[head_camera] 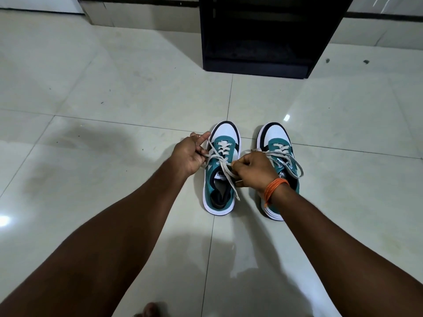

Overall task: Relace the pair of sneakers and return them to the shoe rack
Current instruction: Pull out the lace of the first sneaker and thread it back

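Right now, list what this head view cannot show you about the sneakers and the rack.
- Right sneaker: heel and inner side hidden by the right hand and wrist.
- Left sneaker: tongue label too small to read; whether the lace is knotted is hidden between the right hand and the left hand.
- Shoe rack: top cut off by the frame edge, shelves too dark.

Two sneakers [220, 170] are coloured teal, white and black, with pale grey laces [223, 160]. The floor [114, 99] is tiled in shiny cream. The shoe rack [263, 35] is black. Orange threads [273, 187] are seen.
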